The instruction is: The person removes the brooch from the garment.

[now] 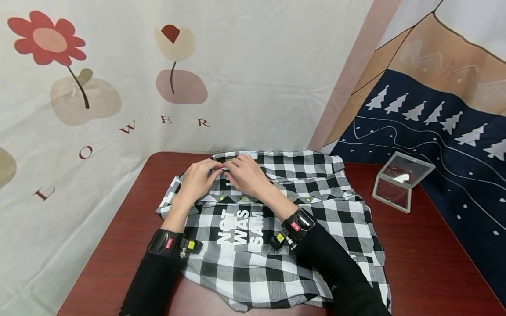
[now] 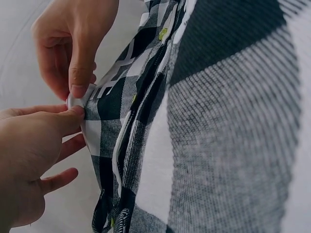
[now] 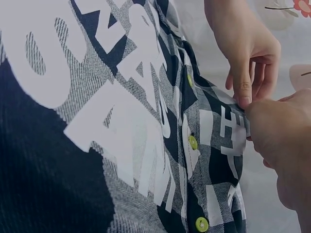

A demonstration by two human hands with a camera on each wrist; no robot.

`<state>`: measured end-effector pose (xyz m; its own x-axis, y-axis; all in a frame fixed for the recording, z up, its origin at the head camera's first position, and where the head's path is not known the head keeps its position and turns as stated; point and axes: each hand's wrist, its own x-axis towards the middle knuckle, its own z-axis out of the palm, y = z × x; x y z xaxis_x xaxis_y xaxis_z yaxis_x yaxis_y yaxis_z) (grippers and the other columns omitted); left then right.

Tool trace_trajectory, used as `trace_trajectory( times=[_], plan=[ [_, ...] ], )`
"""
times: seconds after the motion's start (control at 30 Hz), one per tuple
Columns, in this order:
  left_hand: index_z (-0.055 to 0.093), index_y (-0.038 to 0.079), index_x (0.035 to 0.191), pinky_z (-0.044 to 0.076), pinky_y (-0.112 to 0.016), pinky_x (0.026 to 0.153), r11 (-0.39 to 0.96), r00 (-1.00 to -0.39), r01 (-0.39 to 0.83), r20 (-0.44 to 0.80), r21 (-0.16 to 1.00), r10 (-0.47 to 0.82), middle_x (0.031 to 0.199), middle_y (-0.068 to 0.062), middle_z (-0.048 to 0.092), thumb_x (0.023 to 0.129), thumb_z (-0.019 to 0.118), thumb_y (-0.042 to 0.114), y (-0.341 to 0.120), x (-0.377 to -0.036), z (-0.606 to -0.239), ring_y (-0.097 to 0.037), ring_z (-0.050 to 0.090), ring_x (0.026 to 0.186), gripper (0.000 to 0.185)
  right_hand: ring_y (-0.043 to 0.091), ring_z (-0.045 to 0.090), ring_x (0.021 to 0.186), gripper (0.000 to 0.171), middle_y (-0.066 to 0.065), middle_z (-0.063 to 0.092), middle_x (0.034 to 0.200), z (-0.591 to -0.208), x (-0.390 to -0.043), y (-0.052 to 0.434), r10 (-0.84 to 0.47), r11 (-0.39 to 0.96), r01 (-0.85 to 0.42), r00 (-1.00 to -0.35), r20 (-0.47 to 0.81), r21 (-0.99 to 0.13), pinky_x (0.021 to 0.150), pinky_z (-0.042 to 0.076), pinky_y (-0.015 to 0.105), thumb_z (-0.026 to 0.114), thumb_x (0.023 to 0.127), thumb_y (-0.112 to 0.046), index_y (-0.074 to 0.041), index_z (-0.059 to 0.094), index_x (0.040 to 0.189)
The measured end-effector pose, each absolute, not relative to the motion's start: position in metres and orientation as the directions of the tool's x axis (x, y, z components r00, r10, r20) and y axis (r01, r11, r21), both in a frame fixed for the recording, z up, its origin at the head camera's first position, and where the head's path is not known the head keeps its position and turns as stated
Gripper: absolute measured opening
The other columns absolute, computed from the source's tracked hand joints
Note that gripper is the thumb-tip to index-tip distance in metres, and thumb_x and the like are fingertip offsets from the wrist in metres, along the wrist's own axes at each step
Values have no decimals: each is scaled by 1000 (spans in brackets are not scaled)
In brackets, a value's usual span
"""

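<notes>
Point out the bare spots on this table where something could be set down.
Bare table lies right of the checked shirt, in front of the mirror box. Another strip runs left of the shirt, by the flower cloth. The middle is crowded: left hand and right hand pinch the shirt.

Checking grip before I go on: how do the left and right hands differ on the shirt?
The left hand comes in from the left side of the plaid shirt; the right hand reaches across its printed middle. The left forearm lies over the shirt's left edge, the right over the lettering. Both pinch the same fabric edge near the collar.
</notes>
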<state>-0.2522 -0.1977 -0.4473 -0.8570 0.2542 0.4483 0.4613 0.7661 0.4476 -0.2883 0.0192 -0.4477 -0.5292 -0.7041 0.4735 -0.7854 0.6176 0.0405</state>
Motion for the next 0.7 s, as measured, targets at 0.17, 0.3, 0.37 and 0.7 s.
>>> trace_trajectory(
  times=[0.17,0.3,0.37,0.7],
  plan=[
    [85,7,119,65,-51,82,776,-848,471,457,420,268,120,-15,84,107,79,16,-197,-253,-447,-35,80,98,16,24,74,112,23,2,84,121,-447,-288,18,-693,631,-772,-517,503,77,93,58,38,69,115,-25,-15,81,132],
    [85,7,119,65,-51,82,785,-840,478,465,395,278,120,-14,84,107,80,15,-196,-252,-446,-35,80,98,16,24,73,106,19,2,85,115,-445,-287,17,-693,642,-761,-521,498,96,89,57,38,69,115,-22,-15,82,126],
    [85,7,120,65,-50,81,788,-840,477,464,388,280,120,-14,84,106,80,15,-195,-252,-445,-35,80,97,16,24,73,104,18,2,85,114,-444,-287,16,-694,647,-756,-530,487,99,88,56,38,68,116,-22,-15,82,124],
    [84,5,120,64,-50,80,781,-839,482,464,397,283,119,-15,83,107,80,13,-194,-251,-443,-35,79,97,17,23,74,105,20,1,85,116,-446,-289,15,-690,653,-752,-540,483,93,89,58,36,66,116,-22,-15,82,123]
  ],
)
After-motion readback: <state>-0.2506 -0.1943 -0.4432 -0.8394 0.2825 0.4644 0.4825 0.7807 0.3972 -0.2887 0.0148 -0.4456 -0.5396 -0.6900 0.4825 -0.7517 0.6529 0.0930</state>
